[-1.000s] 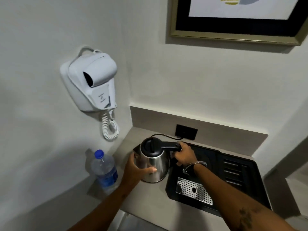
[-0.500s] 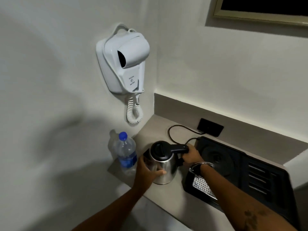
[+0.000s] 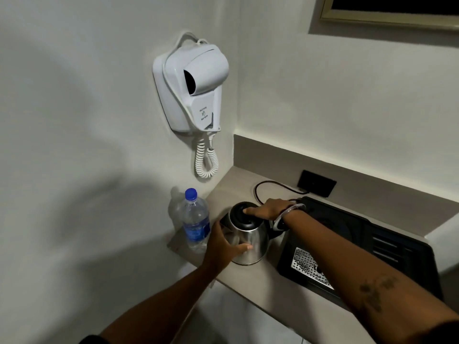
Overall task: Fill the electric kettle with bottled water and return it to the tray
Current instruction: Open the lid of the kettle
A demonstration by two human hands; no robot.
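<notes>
Countertop [image 3: 250, 279] bears the steel kettle [image 3: 248, 240]: left hand [image 3: 224, 247] cups its body, right hand [image 3: 269, 209] presses the lid [image 3: 244, 214] (seemingly to open it), bottle [image 3: 195, 222] capped, untouched.

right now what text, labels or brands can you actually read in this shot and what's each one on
Hair dryer: small grey print on its front, two short lines around a symbol, too blurred to read for certain.
Water bottle: blue label with pale marks, too blurred to read.
Kettle, black tray, wall socket: no readable text shows.
Forearm tattoo: dark marks, not readable as words.
</notes>
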